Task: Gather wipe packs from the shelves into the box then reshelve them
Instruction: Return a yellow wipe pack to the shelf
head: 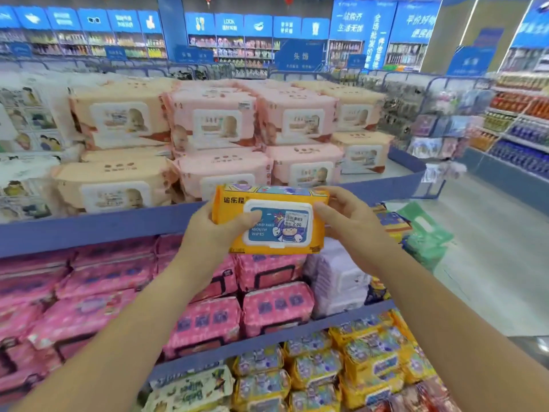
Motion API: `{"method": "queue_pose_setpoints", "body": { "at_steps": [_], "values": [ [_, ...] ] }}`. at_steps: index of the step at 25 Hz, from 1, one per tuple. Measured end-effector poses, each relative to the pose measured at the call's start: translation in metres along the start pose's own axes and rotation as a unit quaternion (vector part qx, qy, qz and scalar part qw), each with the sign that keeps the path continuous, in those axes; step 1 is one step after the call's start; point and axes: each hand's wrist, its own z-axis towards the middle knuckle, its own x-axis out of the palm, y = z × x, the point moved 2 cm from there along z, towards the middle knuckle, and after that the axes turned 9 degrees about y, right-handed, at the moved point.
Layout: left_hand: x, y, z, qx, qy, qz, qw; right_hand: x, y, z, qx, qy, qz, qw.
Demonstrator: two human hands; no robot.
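Note:
An orange wipe pack with a white flip lid and a price sticker is held up in front of the shelves. My left hand grips its left end, thumb across the lid. My right hand grips its right end, fingers over the top edge. The pack hovers at the blue rail of the top shelf. No box is in view.
Peach and pink wipe packs are stacked on the top shelf. Below lie magenta packs, a lilac pack, and orange packs on the lowest shelf. A green basket sits right of the shelf end, by the aisle floor.

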Motion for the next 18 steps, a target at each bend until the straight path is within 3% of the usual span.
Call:
{"method": "queue_pose_setpoints", "body": {
  "at_steps": [7, 11, 18],
  "values": [
    [0.13, 0.105, -0.001, -0.127, 0.025, 0.058, 0.99, -0.128, -0.108, -0.075, 0.088, -0.014, 0.043, 0.995],
    [0.2, 0.134, 0.021, -0.167, 0.06, 0.078, 0.981, -0.203, -0.134, -0.091, 0.116, -0.016, 0.056, 0.992],
    [0.237, 0.164, 0.012, -0.208, 0.071, 0.111, 0.969, -0.242, -0.167, -0.111, 0.148, -0.004, 0.056, 0.987]
  ]
}}
